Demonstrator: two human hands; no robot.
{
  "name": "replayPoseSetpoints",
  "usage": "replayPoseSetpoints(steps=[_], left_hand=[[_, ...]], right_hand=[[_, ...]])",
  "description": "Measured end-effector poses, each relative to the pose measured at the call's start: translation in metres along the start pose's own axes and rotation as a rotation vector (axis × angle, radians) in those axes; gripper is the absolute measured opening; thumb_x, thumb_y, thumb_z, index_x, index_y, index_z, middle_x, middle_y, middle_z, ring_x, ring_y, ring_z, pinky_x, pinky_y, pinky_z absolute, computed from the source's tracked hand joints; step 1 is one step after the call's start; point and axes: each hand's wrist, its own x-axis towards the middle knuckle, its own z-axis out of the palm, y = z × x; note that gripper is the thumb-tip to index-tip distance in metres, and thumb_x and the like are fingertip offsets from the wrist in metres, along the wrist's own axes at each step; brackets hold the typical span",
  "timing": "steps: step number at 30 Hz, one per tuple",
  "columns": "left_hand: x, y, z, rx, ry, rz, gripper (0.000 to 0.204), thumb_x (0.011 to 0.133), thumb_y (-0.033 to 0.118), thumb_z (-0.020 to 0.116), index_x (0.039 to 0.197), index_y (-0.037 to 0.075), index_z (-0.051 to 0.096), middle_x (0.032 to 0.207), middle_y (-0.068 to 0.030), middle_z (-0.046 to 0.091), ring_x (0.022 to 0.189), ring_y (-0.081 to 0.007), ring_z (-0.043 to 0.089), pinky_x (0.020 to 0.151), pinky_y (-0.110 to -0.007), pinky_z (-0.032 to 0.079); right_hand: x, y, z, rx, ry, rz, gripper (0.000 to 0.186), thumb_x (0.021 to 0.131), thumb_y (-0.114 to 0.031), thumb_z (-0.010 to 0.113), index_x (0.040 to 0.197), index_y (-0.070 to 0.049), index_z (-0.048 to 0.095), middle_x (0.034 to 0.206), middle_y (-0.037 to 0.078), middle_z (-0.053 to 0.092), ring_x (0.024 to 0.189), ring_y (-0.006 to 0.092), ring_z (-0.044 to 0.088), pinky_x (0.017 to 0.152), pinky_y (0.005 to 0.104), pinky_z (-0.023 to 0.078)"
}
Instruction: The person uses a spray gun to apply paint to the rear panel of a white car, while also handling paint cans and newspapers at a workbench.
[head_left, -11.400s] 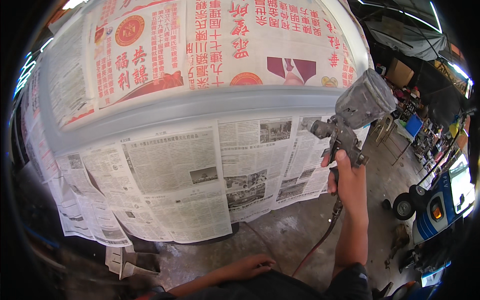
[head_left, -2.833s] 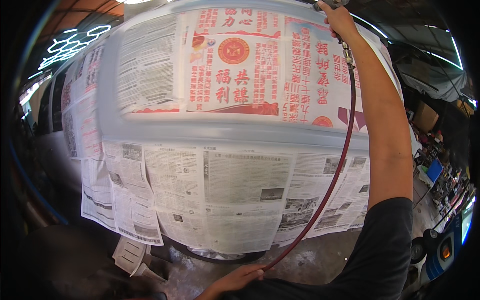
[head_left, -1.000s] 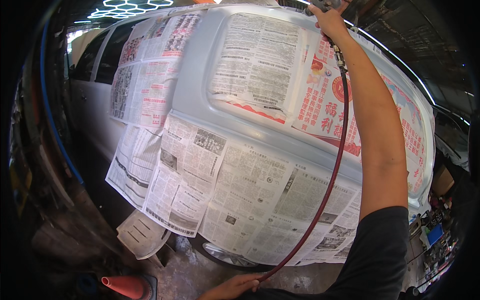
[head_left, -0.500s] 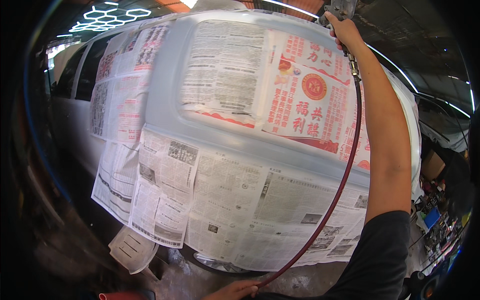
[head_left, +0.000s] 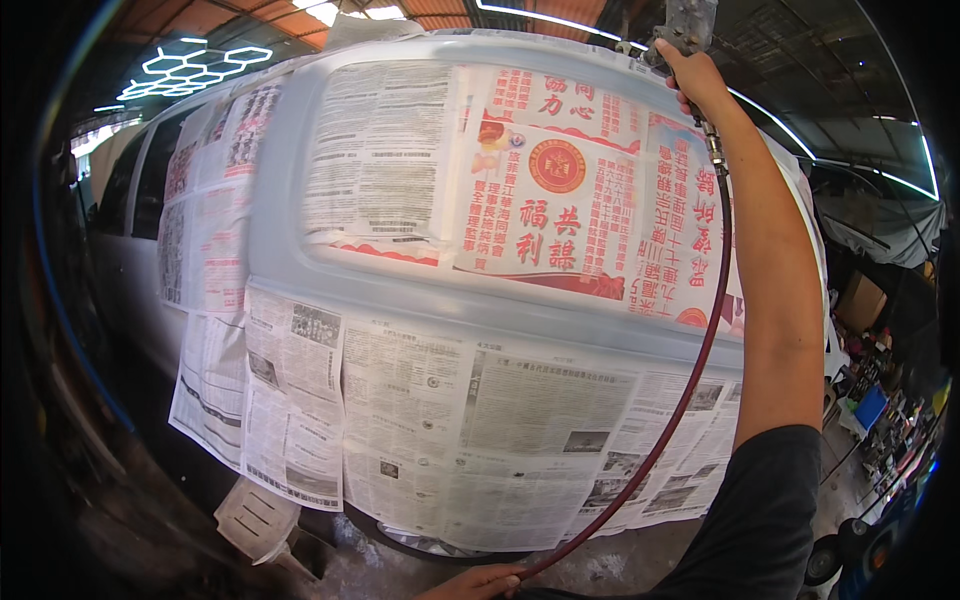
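Note:
My right hand [head_left: 695,80] is raised to the van's roof edge, closed on a spray gun [head_left: 690,25] with a metal fitting below its handle. A dark red air hose [head_left: 655,450] hangs from the fitting in a curve down to my left hand [head_left: 485,583], which grips it at the bottom edge. In front of me is a silver-grey van [head_left: 275,200]. Red-printed and black-printed paper sheets [head_left: 390,420] mask its side windows and lower body, leaving bands of grey surface between them. The gun's nozzle is hard to make out.
A plastic chair [head_left: 255,515] stands beside the van at lower left, near a blue hose [head_left: 85,360]. A wheel shows under the paper. At right are cardboard [head_left: 862,300], a blue item [head_left: 870,405], clutter and part of another vehicle. Lit tubes hang from the roof.
Since the earliest frame, my right hand has lifted the gun from mid-body height to the roof edge, and my left hand has gripped the hose. Over the last second the view has swung rightward.

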Motion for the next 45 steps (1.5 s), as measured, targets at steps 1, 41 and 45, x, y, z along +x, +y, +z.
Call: replayPoseSetpoints(steps=[1,41,45], left_hand=[[0.004,0.001,0.004,0.011,-0.006,0.001,0.039,0.102,0.035,0.054,0.123,0.002,0.062,0.089,0.0007,0.059,0.082,-0.0102,0.053,0.073,-0.025,0.043],[0.138,-0.106,0.106,0.354,-0.155,0.078,0.042,0.102,0.037,0.054,0.123,0.002,0.062,0.096,-0.0085,0.064,0.09,-0.018,0.058,0.08,-0.032,0.046],[0.131,-0.151,0.083,0.71,-0.324,-0.022,0.043,0.105,0.031,0.044,0.135,0.003,0.054,0.121,-0.014,0.063,0.112,-0.0265,0.06,0.097,-0.036,0.046]], right_hand=[[0.0,0.005,-0.006,-0.012,0.003,0.001,0.069,0.092,-0.059,0.056,0.078,0.008,0.062,0.059,0.008,0.057,0.039,0.016,0.048,0.042,0.0332,0.044],[-0.036,0.201,-0.196,0.163,0.129,0.165,0.049,0.087,-0.051,0.068,0.112,-0.008,0.062,0.086,0.007,0.063,0.054,0.0124,0.057,0.046,0.025,0.048],[-0.146,0.183,-0.209,0.183,-0.001,0.145,0.047,0.091,-0.047,0.064,0.108,-0.004,0.063,0.091,0.007,0.068,0.046,0.0069,0.047,0.04,0.0231,0.04]])
